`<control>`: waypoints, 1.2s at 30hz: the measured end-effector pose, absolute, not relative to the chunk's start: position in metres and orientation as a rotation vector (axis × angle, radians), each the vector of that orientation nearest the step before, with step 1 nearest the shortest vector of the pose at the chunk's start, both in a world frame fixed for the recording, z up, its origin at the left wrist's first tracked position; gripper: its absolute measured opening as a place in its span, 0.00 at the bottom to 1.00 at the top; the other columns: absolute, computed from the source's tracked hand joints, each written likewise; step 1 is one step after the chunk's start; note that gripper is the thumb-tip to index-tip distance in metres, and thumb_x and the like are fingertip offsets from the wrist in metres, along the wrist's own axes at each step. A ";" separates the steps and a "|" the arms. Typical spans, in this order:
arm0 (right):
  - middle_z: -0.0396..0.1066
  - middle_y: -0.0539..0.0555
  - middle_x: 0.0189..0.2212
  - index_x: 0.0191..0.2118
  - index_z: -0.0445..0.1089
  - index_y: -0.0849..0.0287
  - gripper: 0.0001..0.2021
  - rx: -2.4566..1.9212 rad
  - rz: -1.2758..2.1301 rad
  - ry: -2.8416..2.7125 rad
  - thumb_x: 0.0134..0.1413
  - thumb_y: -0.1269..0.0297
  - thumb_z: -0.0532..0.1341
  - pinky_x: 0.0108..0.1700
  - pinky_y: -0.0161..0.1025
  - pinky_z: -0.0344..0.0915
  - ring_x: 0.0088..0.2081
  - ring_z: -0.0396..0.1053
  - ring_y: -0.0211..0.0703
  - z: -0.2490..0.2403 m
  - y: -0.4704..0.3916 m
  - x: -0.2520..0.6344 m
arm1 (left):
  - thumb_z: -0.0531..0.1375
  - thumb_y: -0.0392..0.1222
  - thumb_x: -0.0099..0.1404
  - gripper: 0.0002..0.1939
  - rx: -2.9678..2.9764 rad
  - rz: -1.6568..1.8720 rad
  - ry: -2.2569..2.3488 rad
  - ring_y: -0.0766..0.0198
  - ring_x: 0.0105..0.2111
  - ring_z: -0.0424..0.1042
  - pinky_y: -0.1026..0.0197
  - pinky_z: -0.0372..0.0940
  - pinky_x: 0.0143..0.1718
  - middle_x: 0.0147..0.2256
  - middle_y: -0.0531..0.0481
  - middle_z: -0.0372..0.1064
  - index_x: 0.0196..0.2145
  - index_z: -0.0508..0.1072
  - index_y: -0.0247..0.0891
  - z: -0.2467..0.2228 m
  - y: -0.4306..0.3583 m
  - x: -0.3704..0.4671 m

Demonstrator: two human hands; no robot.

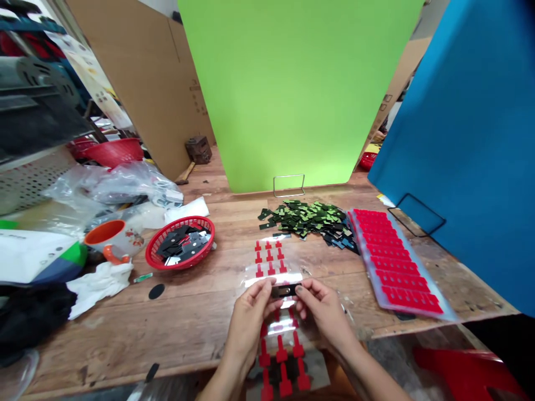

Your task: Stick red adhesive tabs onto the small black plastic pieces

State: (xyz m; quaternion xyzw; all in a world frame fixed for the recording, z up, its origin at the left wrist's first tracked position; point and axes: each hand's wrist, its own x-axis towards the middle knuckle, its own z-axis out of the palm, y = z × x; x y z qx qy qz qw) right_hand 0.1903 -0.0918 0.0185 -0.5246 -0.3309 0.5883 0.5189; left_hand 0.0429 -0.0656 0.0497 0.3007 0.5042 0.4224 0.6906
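Observation:
A small dark flat piece [286,290] with a hole near its middle is held level between both hands. My left hand [252,314] pinches its left end, and my right hand [324,309] pinches its right end. Below the hands lies a clear plastic sheet [273,329] carrying rows of red T-shaped pieces [281,348]; its near end hangs over the table edge. The hands hide part of its middle. Beyond it is a loose pile of dark flat pieces [309,217].
A stack of clear sheets with red pieces [397,262] lies at the right. On the left are a red basket [152,262] of dark pieces, an orange-and-white mug [129,239] and white tissue [100,284]. Green [292,94] and blue [455,139] boards stand behind.

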 end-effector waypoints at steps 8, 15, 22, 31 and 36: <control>0.69 0.58 0.40 0.46 0.70 0.57 0.14 -1.143 0.492 -1.732 0.56 0.75 0.55 0.44 0.43 0.64 0.43 0.65 0.45 0.026 -0.105 0.186 | 0.62 0.42 0.58 0.10 0.405 0.826 0.920 0.61 0.38 0.72 0.60 0.65 0.44 0.36 0.42 0.74 0.35 0.75 0.33 0.049 -0.076 0.045; 0.66 0.58 0.43 0.47 0.68 0.57 0.15 -1.149 0.631 -1.738 0.55 0.75 0.55 0.47 0.45 0.62 0.46 0.62 0.46 0.033 -0.106 0.182 | 0.62 0.43 0.57 0.16 0.561 0.799 0.953 0.58 0.37 0.72 0.60 0.67 0.39 0.40 0.40 0.73 0.43 0.74 0.33 0.050 -0.073 0.035; 0.69 0.54 0.34 0.40 0.71 0.58 0.10 -1.283 1.232 -1.137 0.57 0.61 0.56 0.37 0.37 0.64 0.34 0.67 0.41 0.028 -0.087 0.183 | 0.63 0.44 0.56 0.17 0.649 0.698 1.017 0.58 0.35 0.73 0.58 0.68 0.38 0.37 0.40 0.74 0.42 0.75 0.32 0.053 -0.075 0.037; 0.65 0.48 0.22 0.31 0.69 0.61 0.12 -0.915 1.743 -0.574 0.46 0.57 0.66 0.28 0.31 0.59 0.23 0.61 0.33 0.029 -0.086 0.185 | 0.60 0.44 0.60 0.14 0.438 0.593 0.873 0.65 0.32 0.71 0.62 0.66 0.37 0.34 0.40 0.73 0.38 0.75 0.30 0.052 -0.079 0.035; 0.69 0.52 0.26 0.33 0.72 0.63 0.15 -0.957 1.736 -0.527 0.45 0.56 0.66 0.27 0.31 0.60 0.24 0.63 0.33 0.029 -0.087 0.185 | 0.65 0.42 0.55 0.13 0.664 0.679 1.004 0.70 0.28 0.67 0.70 0.61 0.29 0.31 0.46 0.72 0.37 0.76 0.33 0.048 -0.074 0.036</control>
